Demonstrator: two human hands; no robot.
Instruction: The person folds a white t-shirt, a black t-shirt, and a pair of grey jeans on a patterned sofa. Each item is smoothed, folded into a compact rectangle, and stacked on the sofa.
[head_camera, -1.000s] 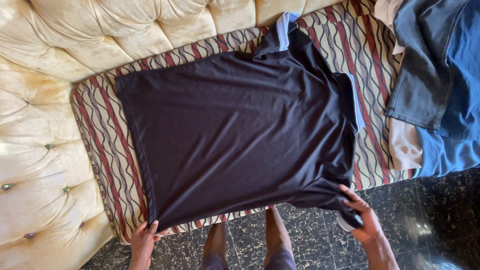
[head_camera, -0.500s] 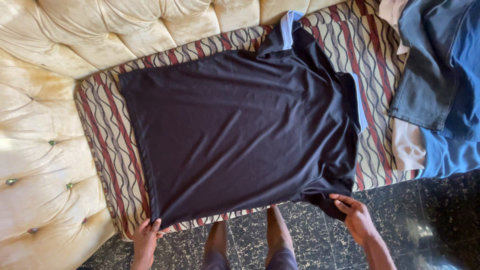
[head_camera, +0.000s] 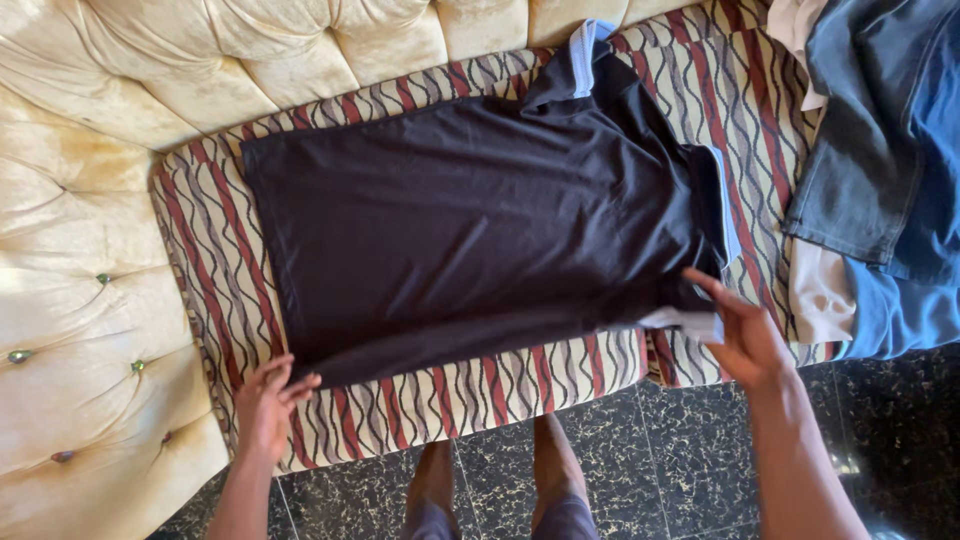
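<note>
- Head view: dark polo shirt (head_camera: 480, 230) is lying flat on the striped sofa cushion (head_camera: 200, 240).
- Left hand (head_camera: 268, 400) is pinching the hem corner; right hand (head_camera: 745, 335) is gripping the folded sleeve edge.
- Judgement: light, limp, slightly slippery knit; corners and seams are offering the best hold.
</note>
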